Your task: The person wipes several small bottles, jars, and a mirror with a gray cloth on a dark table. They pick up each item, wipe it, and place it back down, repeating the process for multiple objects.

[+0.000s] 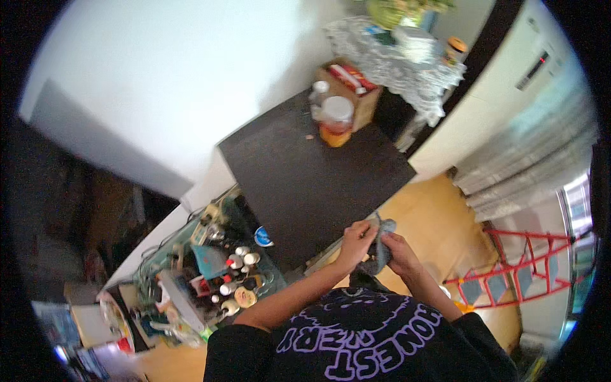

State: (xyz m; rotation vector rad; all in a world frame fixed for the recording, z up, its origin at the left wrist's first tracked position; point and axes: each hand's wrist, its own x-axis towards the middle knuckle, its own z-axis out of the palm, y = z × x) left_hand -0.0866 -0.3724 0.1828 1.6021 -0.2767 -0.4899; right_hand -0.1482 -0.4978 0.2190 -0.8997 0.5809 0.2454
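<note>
Both of my hands are close together in front of my torso, beside the near right edge of a dark tabletop [305, 181]. A bunched grey cloth [381, 243] is between them, partly hidden by the fingers. My left hand [359, 241] grips its left side, with the fingers curled over the top. On the other side, my right hand [397, 248] pinches the cloth between thumb and fingers. A looser part of the cloth hangs below the hands. The picture is somewhat blurred there.
A lidded jar [336, 122] stands by a cardboard box [367, 107] at the table's far end. A lace-covered stand [396, 67] is behind. Several bottles [243, 258] crowd a glass surface at left. A red ladder [515, 270] lies in view at right, near a curtain [510, 162].
</note>
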